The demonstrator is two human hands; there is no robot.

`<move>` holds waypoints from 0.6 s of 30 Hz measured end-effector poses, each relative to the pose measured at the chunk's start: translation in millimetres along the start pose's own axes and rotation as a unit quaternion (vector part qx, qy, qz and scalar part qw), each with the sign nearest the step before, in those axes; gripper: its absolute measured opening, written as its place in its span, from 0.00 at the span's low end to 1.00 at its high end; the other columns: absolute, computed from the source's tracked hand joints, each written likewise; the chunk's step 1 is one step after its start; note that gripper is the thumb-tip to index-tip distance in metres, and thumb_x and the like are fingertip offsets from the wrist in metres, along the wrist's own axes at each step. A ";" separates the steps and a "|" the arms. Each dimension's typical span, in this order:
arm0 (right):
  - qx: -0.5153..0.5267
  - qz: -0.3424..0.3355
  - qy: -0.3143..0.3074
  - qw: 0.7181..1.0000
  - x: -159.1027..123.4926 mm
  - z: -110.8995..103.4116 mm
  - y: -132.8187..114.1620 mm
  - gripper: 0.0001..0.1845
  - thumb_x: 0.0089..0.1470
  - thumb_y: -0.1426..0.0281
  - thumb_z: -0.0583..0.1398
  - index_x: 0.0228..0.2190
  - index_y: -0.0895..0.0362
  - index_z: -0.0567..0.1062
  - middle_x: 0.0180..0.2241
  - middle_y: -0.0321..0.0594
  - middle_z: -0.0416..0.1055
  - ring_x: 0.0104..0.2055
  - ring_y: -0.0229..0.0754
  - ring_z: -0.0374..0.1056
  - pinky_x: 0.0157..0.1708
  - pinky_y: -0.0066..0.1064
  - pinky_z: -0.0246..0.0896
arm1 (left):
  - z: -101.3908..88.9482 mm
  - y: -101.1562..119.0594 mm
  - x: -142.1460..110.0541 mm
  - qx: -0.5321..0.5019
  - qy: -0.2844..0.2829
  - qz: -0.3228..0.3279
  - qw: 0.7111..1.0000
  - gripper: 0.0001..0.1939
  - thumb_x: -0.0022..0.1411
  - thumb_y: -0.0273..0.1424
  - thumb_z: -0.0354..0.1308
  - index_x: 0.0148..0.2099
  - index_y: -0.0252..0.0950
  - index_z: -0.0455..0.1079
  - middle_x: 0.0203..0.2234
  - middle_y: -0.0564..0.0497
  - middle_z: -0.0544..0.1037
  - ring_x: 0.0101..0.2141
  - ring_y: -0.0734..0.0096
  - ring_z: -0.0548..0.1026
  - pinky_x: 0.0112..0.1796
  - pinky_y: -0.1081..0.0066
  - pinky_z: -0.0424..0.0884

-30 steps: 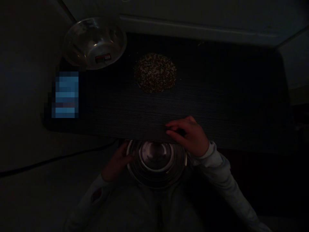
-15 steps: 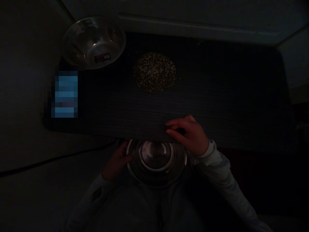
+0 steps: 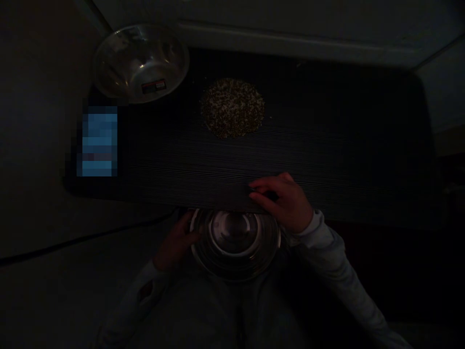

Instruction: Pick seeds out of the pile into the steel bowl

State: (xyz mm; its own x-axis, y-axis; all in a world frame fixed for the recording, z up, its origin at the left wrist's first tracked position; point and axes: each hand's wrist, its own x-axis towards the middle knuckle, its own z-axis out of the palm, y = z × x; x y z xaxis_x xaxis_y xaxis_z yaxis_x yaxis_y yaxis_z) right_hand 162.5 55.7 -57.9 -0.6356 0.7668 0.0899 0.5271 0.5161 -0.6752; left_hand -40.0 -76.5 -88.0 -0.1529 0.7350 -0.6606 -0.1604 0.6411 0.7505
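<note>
The scene is very dark. A shiny metal bowl (image 3: 236,269) sits below the front edge of the dark table (image 3: 174,160), partly under it. My left hand (image 3: 178,242) grips its left rim, the thumb over the edge and the other fingers partly hidden. Just above the bowl's right side, my right hand (image 3: 285,201) is at the table's front edge, thumb and forefinger curled close together. Something small and dark shows at the fingertips, too dim to name. Farther back on the table lies a round heap of mixed brown and pale grains (image 3: 233,107).
A larger metal bowl (image 3: 119,58) with a dark label inside stands at the table's back left. In front of it is a lit, pixelated screen (image 3: 98,145). A dark cable (image 3: 90,237) runs at the lower left. A pale wall (image 3: 290,29) borders the back.
</note>
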 end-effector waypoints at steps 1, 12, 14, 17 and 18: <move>0.000 -0.002 0.000 1.000 -0.1 0.0 0.2 0.10 0.46 0.64 0.55 0.33 0.54 0.70 0.24 0.32 0.70 0.28 0.35 0.64 0.33 0.30 0.50 | 0.2 0.6 -0.1 0.003 0.001 -0.001 1.000 0.26 0.40 0.27 0.59 0.47 0.39 0.63 0.45 0.50 0.70 0.48 0.57 0.62 0.46 0.65 0.59; -0.008 -0.010 0.003 1.000 0.3 0.7 0.3 0.10 0.46 0.65 0.56 0.32 0.54 0.70 0.25 0.32 0.71 0.28 0.33 0.63 0.33 0.29 0.49 | 2.8 3.9 -1.3 -0.003 0.004 -0.017 1.000 0.29 0.41 0.25 0.57 0.49 0.37 0.60 0.47 0.49 0.68 0.48 0.58 0.63 0.45 0.65 0.60; -0.010 -0.012 0.005 1.000 0.0 1.3 0.7 0.10 0.46 0.64 0.56 0.33 0.54 0.70 0.25 0.32 0.71 0.28 0.34 0.64 0.33 0.29 0.49 | 3.1 4.7 -1.4 0.002 0.012 -0.018 1.000 0.29 0.40 0.25 0.57 0.48 0.37 0.61 0.48 0.49 0.67 0.48 0.58 0.63 0.46 0.66 0.59; -0.011 -0.011 0.004 1.000 -0.3 1.7 1.2 0.10 0.46 0.64 0.56 0.33 0.54 0.70 0.25 0.32 0.71 0.28 0.34 0.64 0.33 0.29 0.49 | 2.3 3.3 -0.9 -0.001 0.014 -0.011 1.000 0.28 0.39 0.25 0.58 0.47 0.38 0.62 0.48 0.50 0.67 0.49 0.59 0.62 0.46 0.67 0.59; -0.011 -0.010 0.003 1.000 -0.3 1.7 1.3 0.10 0.46 0.64 0.56 0.32 0.54 0.70 0.25 0.32 0.71 0.28 0.34 0.64 0.33 0.29 0.49 | 1.9 2.4 -0.7 -0.003 0.012 -0.010 1.000 0.28 0.40 0.25 0.58 0.47 0.39 0.62 0.48 0.50 0.67 0.48 0.59 0.62 0.46 0.66 0.59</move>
State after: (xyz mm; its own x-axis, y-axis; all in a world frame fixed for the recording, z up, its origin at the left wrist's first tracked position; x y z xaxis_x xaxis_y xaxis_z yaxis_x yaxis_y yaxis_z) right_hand 162.4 55.5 -60.0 -0.6426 0.7587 0.1070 0.5274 0.5393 -0.6565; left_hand -38.5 -75.1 -85.7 -0.1726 0.7169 -0.6755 -0.1702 0.6537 0.7373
